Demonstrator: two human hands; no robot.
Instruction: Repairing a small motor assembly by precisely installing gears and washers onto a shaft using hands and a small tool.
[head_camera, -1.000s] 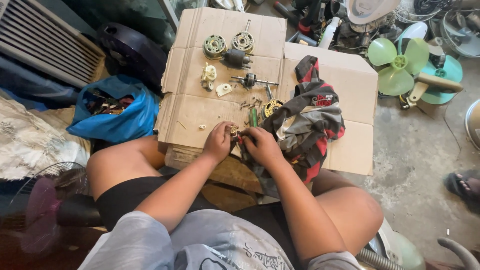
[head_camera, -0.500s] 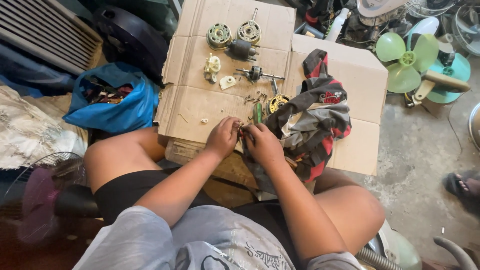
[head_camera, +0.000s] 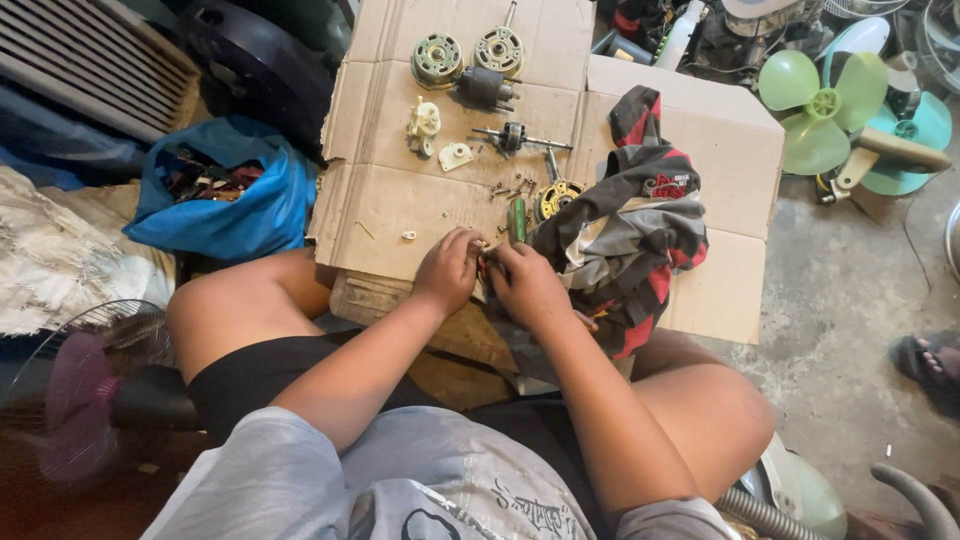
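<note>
A small part (head_camera: 484, 262), mostly hidden between the two hands, sits at the near edge of the flattened cardboard sheet (head_camera: 400, 200) that lies on the floor in front of the seated person. Only a dark and reddish sliver of it shows, so its kind cannot be told; it looks light and rigid, small enough to slip away, and best pinched between fingertips rather than gripped in a palm. The left hand (head_camera: 447, 272) is curled with its fingers closed on the part from one side, and the right hand (head_camera: 527, 285) closes on it from the other, knuckles up, both forearms reaching forward over the knees. Just beyond the right hand stands a green-handled screwdriver (head_camera: 517, 220), beside loose screws (head_camera: 510, 187) and a wound motor stator (head_camera: 553, 197). A red, black and grey cloth (head_camera: 640, 230) lies bunched against the right hand. Farther out lie two round motor housings (head_camera: 468, 55), and a green fan blade (head_camera: 822, 105) rests on the concrete.
</note>
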